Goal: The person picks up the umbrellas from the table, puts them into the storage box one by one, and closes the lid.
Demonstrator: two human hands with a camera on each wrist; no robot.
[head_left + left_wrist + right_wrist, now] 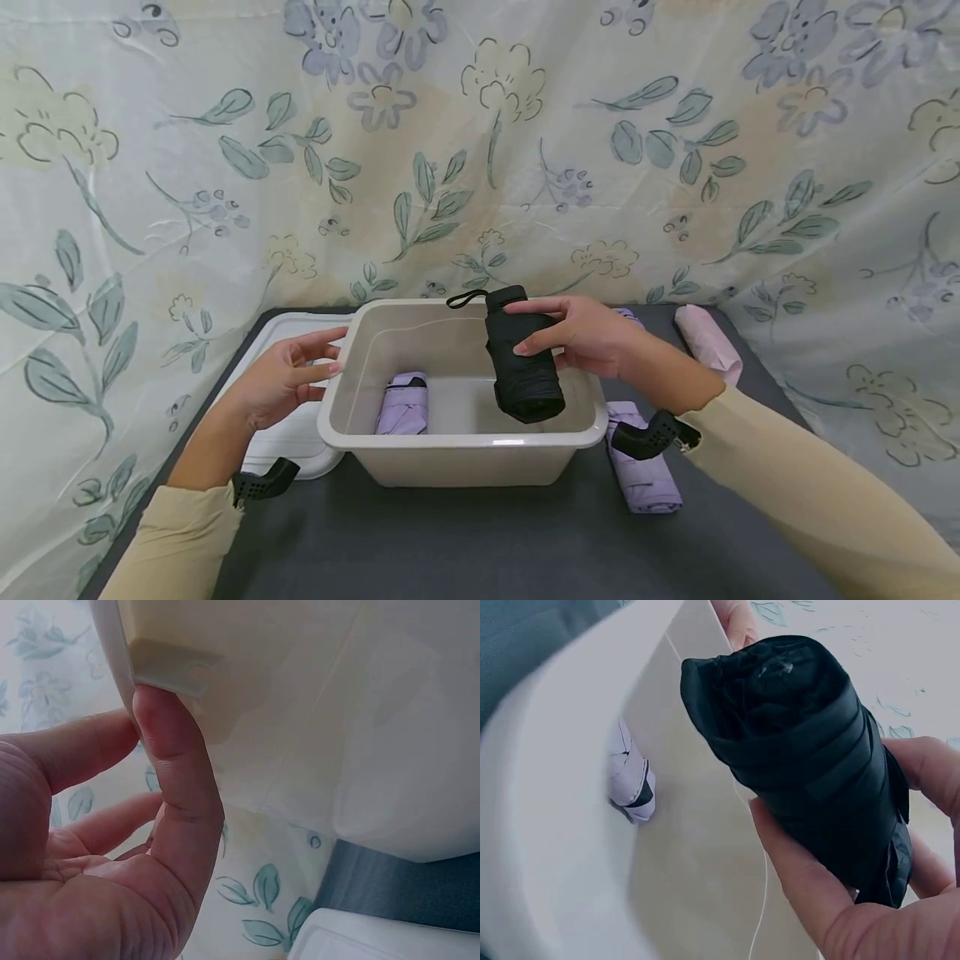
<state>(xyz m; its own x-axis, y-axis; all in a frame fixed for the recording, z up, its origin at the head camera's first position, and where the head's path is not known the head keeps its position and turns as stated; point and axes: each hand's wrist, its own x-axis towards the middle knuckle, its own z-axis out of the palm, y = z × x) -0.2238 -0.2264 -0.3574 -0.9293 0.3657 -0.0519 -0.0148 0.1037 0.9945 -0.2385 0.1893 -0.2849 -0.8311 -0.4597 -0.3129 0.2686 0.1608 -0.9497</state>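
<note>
A black folded umbrella (525, 371) with a wrist loop is held over the right part of a beige plastic bin (465, 441). My right hand (588, 335) grips it around its upper half, and its lower end slants down toward the bin's front. In the right wrist view, the thumb and fingers wrap opposite sides of the black fabric. My left hand (283, 377) pinches the bin's left rim between thumb and fingers, as the left wrist view also shows. Inside the bin, at the left, lies a lavender folded umbrella (403, 408) with a dark band.
A white lid (292, 437) lies left of the bin, partly behind it. To the right are another lavender folded umbrella (647, 471) and a pink rolled one (708, 343). A purple item (628, 314) is mostly hidden behind my right hand. Floral fabric (450, 125) hangs behind the dark table.
</note>
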